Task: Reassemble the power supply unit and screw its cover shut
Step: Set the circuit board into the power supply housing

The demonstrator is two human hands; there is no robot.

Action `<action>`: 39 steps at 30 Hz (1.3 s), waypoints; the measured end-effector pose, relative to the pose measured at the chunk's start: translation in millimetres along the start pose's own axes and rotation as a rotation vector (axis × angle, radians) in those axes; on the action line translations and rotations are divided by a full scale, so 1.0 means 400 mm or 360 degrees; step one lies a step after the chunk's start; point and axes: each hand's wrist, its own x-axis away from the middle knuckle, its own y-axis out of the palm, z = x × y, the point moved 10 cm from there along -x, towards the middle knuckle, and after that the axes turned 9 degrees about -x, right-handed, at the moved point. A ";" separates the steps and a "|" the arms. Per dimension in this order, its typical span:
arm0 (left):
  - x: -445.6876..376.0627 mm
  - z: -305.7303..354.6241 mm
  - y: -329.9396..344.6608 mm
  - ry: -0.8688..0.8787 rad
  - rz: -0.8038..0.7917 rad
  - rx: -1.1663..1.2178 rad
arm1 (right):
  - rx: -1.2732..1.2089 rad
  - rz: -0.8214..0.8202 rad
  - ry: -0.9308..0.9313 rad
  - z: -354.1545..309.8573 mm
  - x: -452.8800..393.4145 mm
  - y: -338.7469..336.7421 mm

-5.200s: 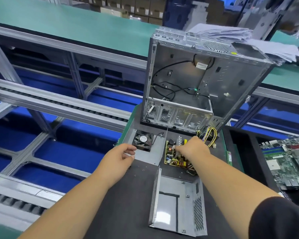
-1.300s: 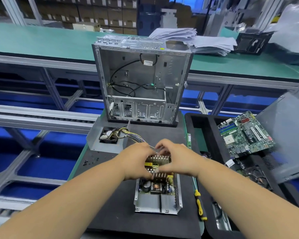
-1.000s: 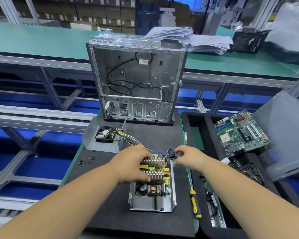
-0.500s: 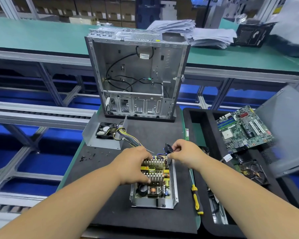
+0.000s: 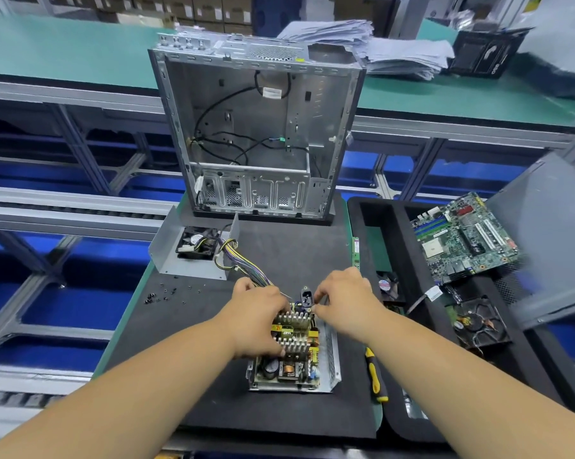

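Observation:
The power supply's metal base [image 5: 333, 366] lies on the black mat [image 5: 299, 253] with its yellow circuit board [image 5: 294, 351] and finned heatsinks seated in it. My left hand [image 5: 258, 318] grips the board from the left, fingers curled over the heatsinks. My right hand [image 5: 344, 301] pinches the black power inlet socket [image 5: 306, 297] at the board's far end. A coloured cable bundle [image 5: 243, 260] runs from the board to the bent cover [image 5: 183, 256], which carries the black fan [image 5: 196, 243] at the mat's far left.
An open computer case [image 5: 256, 127] stands at the mat's far edge. Several loose black screws [image 5: 163, 291] lie left of my hands. A yellow-handled screwdriver [image 5: 373, 376] lies right of the base. A black tray [image 5: 392, 226] on the right holds a motherboard [image 5: 465, 238] and another fan [image 5: 478, 324].
The board went from the mat's far side into the metal base. In the last second my right hand brought the inlet socket to the base's far end; the left stayed on the board.

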 end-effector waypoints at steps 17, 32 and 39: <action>0.080 -0.180 -0.039 -0.0551 0.0505 0.0884 | -0.0020 -0.0068 -0.0546 -0.133 0.074 0.082; 0.071 -0.162 0.127 -0.0783 -0.0145 0.1491 | -0.0006 -0.0073 -0.0423 -0.112 0.048 0.141; 0.064 -0.160 0.142 -0.0745 -0.0195 0.1530 | -0.0098 -0.0037 -0.0454 -0.117 0.058 0.134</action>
